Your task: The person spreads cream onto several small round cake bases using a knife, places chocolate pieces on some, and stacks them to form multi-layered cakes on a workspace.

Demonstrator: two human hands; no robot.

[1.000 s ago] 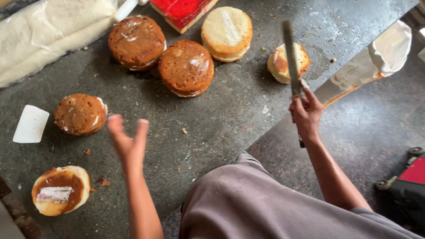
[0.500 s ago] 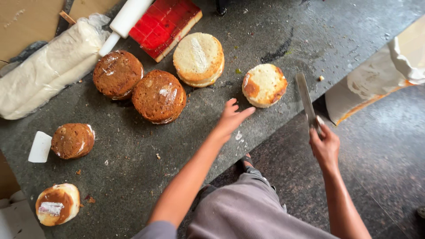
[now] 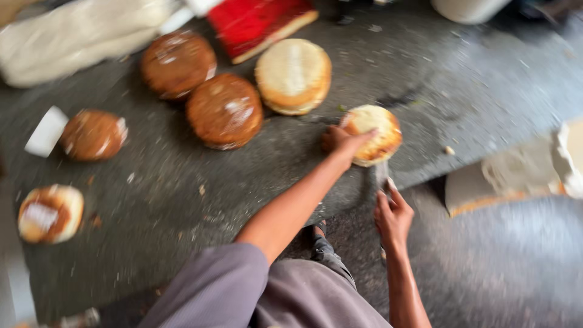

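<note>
1. Left hand lies flat on top of a small round cake, fingers laid over its pale top, pressing down rather than pinching.
2. Right hand is closed round a knife; the blade runs up to the cake's near edge. Heavy motion blur, so I can't tell whether the blade touches the cake.
3. Small cake sits at the near edge of the tabletop, well apart from the other cakes.
4. Handling, as a judgement: light, soft, crumbly sponge. It will dent or tear under a hard press. Best held from above with a flat palm, or lightly at the sides, not squeezed.
5. Other items: pale-topped cake up and left of it, two brown-topped cakes and further left, touching or nearly so.
6. Far left: small brown cake beside a white scraper; a cream-smeared cake sits nearer the person.
7. Back edge: red slab cake and a white bundle, kind unclear.
8. Surface: dark grey stone, rough-looking, scattered crumbs and white smears. Likely decent grip, not slippery.
9. Room: grey floor below the tabletop edge; a pale board lies at right.
</note>
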